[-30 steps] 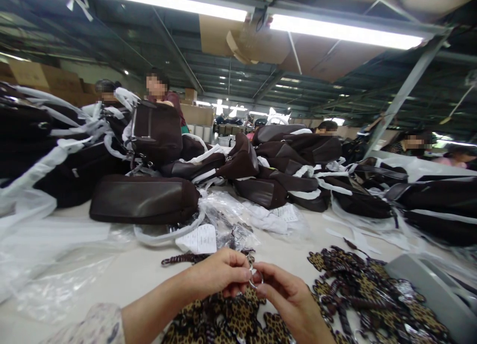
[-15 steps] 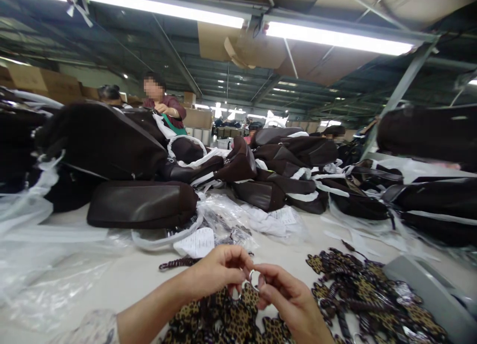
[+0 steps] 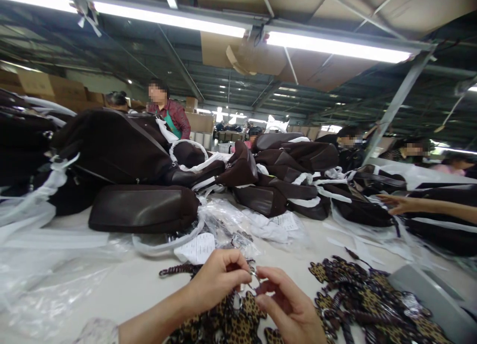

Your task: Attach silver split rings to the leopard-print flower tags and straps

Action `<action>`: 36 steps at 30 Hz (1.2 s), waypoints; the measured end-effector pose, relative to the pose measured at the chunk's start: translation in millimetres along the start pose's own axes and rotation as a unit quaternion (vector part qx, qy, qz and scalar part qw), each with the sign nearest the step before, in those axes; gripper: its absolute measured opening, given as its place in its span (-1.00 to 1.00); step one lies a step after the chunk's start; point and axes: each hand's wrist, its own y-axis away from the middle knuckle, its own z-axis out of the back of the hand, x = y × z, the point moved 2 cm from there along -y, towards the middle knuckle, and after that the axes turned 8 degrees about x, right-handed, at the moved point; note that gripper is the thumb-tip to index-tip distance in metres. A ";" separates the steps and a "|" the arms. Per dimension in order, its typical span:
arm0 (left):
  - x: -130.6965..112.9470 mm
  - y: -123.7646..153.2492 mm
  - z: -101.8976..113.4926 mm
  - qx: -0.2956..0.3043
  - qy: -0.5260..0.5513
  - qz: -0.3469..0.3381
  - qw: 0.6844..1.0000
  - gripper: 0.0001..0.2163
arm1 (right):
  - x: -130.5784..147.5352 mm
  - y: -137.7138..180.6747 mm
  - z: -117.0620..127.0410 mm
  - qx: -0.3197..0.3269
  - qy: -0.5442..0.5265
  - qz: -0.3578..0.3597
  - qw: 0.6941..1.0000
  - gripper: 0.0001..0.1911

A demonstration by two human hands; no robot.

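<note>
1. From where I stand, everything hangs on the metal ring (image 3: 255, 280), held above the worktop (image 3: 126, 284) between the left hand (image 3: 219, 275) and the right hand (image 3: 288, 300).
2. It lies at the tips of the left grip, just to that hand's right; the right hand's fingertips come up to its other side. Both hands look about equally near.
3. The ring seems to stand on edge, its longer extent running roughly up and down between the hands, though fingers cover part of it.
4. The left grip is pinched on the ring, thumb against forefinger. The right hand's thumb and forefinger stand apart, the other fingers curled; whether it grips the ring too, I cannot tell.
5. Counting: one ring in view between two hands. Two heaps of leopard-print charms: the near heap (image 3: 233, 325) under the hands, the side heap (image 3: 372, 306) to the right, both too tangled to count piece by piece.
6. One braided strap (image 3: 176, 270) pokes out beyond the left forearm; one grey bin (image 3: 425, 289) sits beside the side heap.
7. One dark brown handbag (image 3: 143, 208) lies lengthwise at the front left; the handbags behind overlap too much to count.
8. One co-worker's hand (image 3: 400, 205) reaches in at far right.
</note>
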 end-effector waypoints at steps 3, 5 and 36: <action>3.1 -1.3 -2.7 0.046 0.063 0.060 0.995 -0.92 | 4.4 2.1 4.7 0.037 0.116 0.056 0.991 -0.79; 2.7 -1.9 -3.9 0.067 0.093 0.075 0.991 -0.90 | 4.2 3.4 7.4 0.048 0.153 0.048 0.986 -0.83; 37.7 -14.6 -43.5 0.133 -0.462 0.036 0.876 -0.76 | 26.3 6.6 34.4 -0.029 -0.080 -0.074 0.994 -0.68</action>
